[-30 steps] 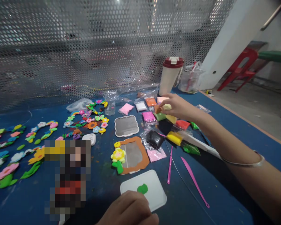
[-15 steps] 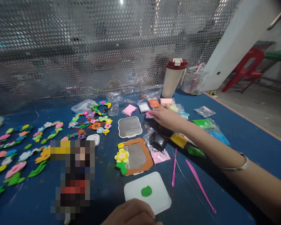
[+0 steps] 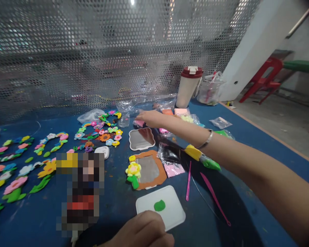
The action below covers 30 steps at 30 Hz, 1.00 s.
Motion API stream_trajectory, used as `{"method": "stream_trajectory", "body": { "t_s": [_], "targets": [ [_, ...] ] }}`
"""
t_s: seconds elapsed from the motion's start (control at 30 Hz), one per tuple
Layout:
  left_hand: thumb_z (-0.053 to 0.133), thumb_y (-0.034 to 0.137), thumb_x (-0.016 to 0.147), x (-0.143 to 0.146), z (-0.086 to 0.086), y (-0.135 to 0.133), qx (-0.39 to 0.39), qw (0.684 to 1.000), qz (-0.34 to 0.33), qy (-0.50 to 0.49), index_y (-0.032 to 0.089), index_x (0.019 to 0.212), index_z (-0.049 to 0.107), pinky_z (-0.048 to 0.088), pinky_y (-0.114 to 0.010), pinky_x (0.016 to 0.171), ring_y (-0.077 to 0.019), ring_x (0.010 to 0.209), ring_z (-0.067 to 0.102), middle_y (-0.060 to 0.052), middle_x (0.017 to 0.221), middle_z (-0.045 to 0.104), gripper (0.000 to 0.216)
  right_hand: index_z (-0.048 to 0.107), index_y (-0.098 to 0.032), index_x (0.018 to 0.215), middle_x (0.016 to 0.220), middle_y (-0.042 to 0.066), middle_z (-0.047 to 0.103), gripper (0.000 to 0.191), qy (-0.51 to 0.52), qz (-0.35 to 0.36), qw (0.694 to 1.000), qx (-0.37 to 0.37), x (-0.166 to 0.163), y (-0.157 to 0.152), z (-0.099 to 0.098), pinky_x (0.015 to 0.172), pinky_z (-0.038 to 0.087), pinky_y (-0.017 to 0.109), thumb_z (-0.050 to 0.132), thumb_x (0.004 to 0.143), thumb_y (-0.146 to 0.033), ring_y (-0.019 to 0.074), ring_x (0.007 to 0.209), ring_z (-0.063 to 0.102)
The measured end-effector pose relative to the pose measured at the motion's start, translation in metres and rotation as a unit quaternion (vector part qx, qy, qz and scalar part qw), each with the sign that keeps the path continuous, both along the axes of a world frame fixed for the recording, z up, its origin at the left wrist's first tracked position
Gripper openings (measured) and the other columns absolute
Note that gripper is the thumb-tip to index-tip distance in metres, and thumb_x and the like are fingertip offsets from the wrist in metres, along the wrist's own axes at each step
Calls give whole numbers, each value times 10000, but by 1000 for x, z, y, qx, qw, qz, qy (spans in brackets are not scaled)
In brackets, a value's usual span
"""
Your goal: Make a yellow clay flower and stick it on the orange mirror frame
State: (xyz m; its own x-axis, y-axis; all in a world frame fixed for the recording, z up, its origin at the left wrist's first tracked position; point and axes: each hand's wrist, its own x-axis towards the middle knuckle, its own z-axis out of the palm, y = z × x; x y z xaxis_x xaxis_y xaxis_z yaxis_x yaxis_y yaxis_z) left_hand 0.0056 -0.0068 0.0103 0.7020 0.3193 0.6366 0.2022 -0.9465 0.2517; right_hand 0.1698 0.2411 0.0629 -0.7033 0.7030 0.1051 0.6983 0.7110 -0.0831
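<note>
My right hand (image 3: 151,118) reaches across the table, its fingers bent over a small bag of pink clay (image 3: 138,123) at the back. A silvery bangle (image 3: 208,138) circles that wrist. At the bottom my left hand (image 3: 146,229) is curled closed over the near edge of a white plastic lid (image 3: 173,209); whatever its fingers hold is hidden. A flattened green piece of clay (image 3: 159,205) lies on the lid. Beyond it sits a mirror with a brown clay border (image 3: 161,171), bearing a yellow clay flower (image 3: 133,169). A plain white-framed mirror (image 3: 142,139) lies behind.
Clay-decorated frames (image 3: 51,143) spread over the left side. Right of the lid lie two pink modelling tools (image 3: 189,181). More clay bags, including a yellow one (image 3: 193,152), lie under my right arm. A tumbler (image 3: 187,89) stands by the perforated metal screen (image 3: 92,68).
My right hand has moved left, from a bright pink clay bag to the lighter pink one near the plain mirror. My left hand remains at the lid, with its fingers more curled.
</note>
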Motion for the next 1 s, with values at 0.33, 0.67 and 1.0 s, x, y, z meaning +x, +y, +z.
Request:
{"method": "stream_trajectory", "body": {
  "t_s": [0.33,0.67,1.0],
  "targets": [
    [419,167,929,4,-3,2,-9,1000,4,-8,114,900,566,476,-208,599,-117,614,560,-5,658,611,159,570,-173,1012,885,52,639,512,10,-43,994,-97,37,-79,12,541,461,251,725,640,-489,169,714,596],
    [311,188,965,0,5,-3,-61,998,16,28,146,891,529,401,-226,604,-116,604,537,-1,673,602,234,518,-168,991,892,95,591,333,50,-170,982,-68,81,-123,11,569,405,328,623,728,-343,230,735,555],
    [219,150,965,4,1,-3,15,998,34,43,158,882,494,278,-250,462,-116,446,408,23,543,536,288,577,-184,919,972,61,618,206,60,-81,988,-120,60,-132,-8,746,407,318,605,733,-100,199,884,568]
  ]
}}
